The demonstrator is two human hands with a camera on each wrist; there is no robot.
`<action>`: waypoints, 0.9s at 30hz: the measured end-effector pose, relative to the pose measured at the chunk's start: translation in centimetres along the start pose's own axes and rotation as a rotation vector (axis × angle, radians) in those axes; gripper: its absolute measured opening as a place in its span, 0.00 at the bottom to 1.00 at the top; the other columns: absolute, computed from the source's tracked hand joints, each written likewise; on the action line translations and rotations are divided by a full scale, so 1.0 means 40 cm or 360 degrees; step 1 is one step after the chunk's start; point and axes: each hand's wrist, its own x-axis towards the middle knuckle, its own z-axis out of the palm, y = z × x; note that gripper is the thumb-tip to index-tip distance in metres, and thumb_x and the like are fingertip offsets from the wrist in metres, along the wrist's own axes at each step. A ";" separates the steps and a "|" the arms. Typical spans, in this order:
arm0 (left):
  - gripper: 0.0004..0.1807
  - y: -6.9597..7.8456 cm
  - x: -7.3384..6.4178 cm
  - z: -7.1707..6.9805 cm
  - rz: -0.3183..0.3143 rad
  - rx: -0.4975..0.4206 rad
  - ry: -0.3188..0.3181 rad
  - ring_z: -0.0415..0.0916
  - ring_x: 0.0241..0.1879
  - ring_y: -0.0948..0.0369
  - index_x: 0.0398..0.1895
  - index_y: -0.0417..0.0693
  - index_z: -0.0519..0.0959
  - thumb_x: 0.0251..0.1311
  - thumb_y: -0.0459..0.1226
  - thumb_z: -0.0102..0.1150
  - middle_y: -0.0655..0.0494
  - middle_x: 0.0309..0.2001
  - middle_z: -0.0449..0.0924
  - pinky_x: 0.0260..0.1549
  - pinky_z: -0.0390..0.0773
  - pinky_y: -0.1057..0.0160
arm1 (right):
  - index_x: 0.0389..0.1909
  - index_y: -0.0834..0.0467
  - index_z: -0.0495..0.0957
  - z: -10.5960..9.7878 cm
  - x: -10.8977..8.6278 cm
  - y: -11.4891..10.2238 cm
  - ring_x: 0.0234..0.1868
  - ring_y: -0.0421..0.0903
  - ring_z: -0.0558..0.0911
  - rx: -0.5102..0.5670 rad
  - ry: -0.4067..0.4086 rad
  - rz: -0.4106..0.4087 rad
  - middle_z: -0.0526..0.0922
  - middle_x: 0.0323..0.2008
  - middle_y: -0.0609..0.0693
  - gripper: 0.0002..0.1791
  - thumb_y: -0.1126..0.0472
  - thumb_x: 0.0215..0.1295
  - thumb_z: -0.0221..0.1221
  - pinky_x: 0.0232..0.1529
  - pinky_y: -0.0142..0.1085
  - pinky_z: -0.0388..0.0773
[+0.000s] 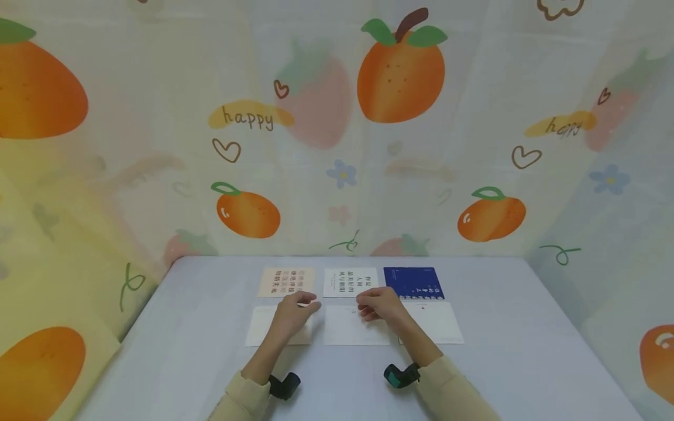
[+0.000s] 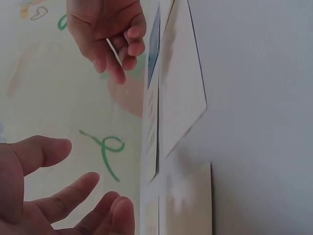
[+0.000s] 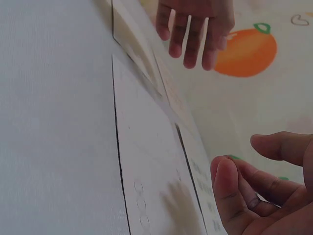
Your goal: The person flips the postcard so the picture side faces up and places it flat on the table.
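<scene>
My left hand point(image 1: 292, 313) hovers over the inner part of the front-left cream card point(image 1: 260, 328), its fingers loosely bent and holding nothing. Above the blank-looking front-middle card point(image 1: 344, 328) is my right hand point(image 1: 383, 305), also holding nothing, with thumb and fingers apart in the right wrist view. Behind these lie a cream card with brown lettering point(image 1: 274, 280), a white card with dark green lettering point(image 1: 337, 280) and a dark blue card with white lettering point(image 1: 413, 280). A front-right white card point(image 1: 439, 324) is partly covered by my right forearm.
The cards lie flat in two rows on a pale tabletop point(image 1: 184, 351). A curtain printed with oranges and strawberries point(image 1: 310, 175) hangs behind the table and at both sides. Dark wrist cameras point(image 1: 284, 386) are strapped at both sleeve cuffs.
</scene>
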 end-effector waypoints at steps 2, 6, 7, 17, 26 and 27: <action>0.18 -0.009 -0.001 -0.018 -0.0017 0.0025 0.0021 0.79 0.50 0.48 0.51 0.41 0.80 0.62 0.42 0.60 0.41 0.52 0.80 0.44 0.79 0.51 | 0.45 0.69 0.82 0.017 0.005 -0.005 0.24 0.41 0.80 -0.0018 -0.0029 -0.0003 0.85 0.30 0.55 0.14 0.63 0.64 0.60 0.26 0.30 0.81; 0.19 -0.026 -0.001 -0.053 -0.0031 0.0073 0.0050 0.78 0.50 0.48 0.52 0.41 0.80 0.63 0.42 0.59 0.41 0.53 0.80 0.46 0.79 0.50 | 0.46 0.70 0.81 0.047 0.011 -0.018 0.24 0.41 0.80 -0.0036 -0.0095 -0.0010 0.85 0.31 0.57 0.15 0.63 0.63 0.60 0.27 0.30 0.81; 0.19 -0.030 -0.002 -0.063 -0.0036 0.0085 0.0056 0.78 0.50 0.48 0.52 0.41 0.80 0.63 0.42 0.58 0.40 0.53 0.80 0.47 0.78 0.49 | 0.46 0.70 0.81 0.056 0.012 -0.023 0.24 0.41 0.81 -0.0044 -0.0117 -0.0012 0.85 0.32 0.57 0.15 0.63 0.63 0.60 0.27 0.31 0.82; 0.22 -0.083 -0.021 -0.148 -0.0136 0.0222 0.0079 0.73 0.56 0.40 0.54 0.37 0.78 0.63 0.43 0.56 0.35 0.56 0.77 0.52 0.73 0.41 | 0.43 0.68 0.82 0.135 0.036 -0.051 0.23 0.42 0.81 -0.0108 -0.0263 -0.0003 0.85 0.32 0.59 0.14 0.62 0.62 0.61 0.28 0.31 0.83; 0.22 -0.128 -0.050 -0.166 -0.0220 0.0170 -0.0002 0.73 0.55 0.41 0.55 0.37 0.77 0.64 0.43 0.56 0.35 0.55 0.76 0.50 0.74 0.43 | 0.42 0.67 0.83 0.177 0.024 -0.044 0.22 0.41 0.80 -0.0186 -0.0332 0.0015 0.84 0.31 0.57 0.14 0.60 0.62 0.63 0.26 0.30 0.81; 0.22 -0.133 -0.055 -0.168 -0.0237 0.0184 0.0007 0.73 0.55 0.41 0.55 0.37 0.76 0.64 0.43 0.56 0.35 0.56 0.76 0.50 0.74 0.42 | 0.41 0.67 0.83 0.181 0.022 -0.043 0.22 0.41 0.80 -0.0190 -0.0337 0.0012 0.84 0.30 0.57 0.14 0.60 0.61 0.63 0.26 0.30 0.81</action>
